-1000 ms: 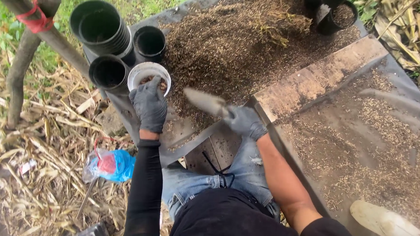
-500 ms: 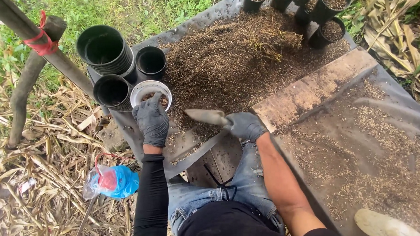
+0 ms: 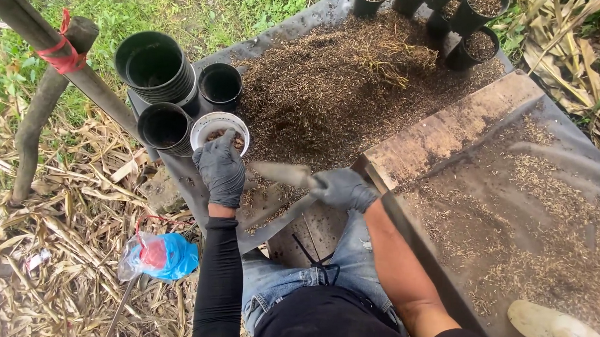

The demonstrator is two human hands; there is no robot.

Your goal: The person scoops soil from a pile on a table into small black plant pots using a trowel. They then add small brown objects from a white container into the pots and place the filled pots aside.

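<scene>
Gloved left hand [image 3: 220, 170] gripping white pot [image 3: 219, 131], right hand [image 3: 342, 188] holding trowel [image 3: 279, 174]

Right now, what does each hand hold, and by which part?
Left hand grips the white pot by its near rim; right hand holds the trowel by its handle.

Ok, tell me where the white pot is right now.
The white pot sits left of centre in the head view, under the left hand, beside the stacked black pots.
</scene>
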